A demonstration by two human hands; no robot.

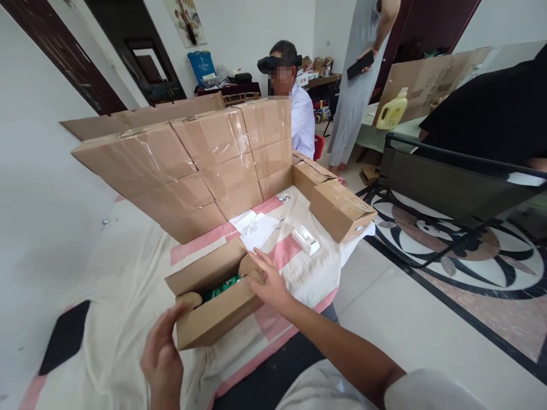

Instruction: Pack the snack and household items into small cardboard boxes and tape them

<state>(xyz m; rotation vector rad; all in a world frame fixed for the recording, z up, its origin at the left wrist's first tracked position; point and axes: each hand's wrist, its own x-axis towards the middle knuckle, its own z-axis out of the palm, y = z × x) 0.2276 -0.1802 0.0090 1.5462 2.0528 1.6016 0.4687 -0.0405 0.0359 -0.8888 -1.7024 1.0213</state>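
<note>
An uncovered cardboard box sits on the cloth before me, its long lid flap standing up on the far side. Inside lies something green and shiny, mostly hidden by the walls and end flaps. At the box's left end, my left hand holds the edge, fingertips by the rounded end flap. My right hand grips the right end, its index finger stretched along the outside and its thumb near the rim. Beyond the box are white papers with line drawings and a white plastic device.
Stacked, taped cardboard boxes form a wall behind the work area. More boxes line the table's right side. A dark flat pad lies at left. A seated person wears a headset; another stands holding a dark object.
</note>
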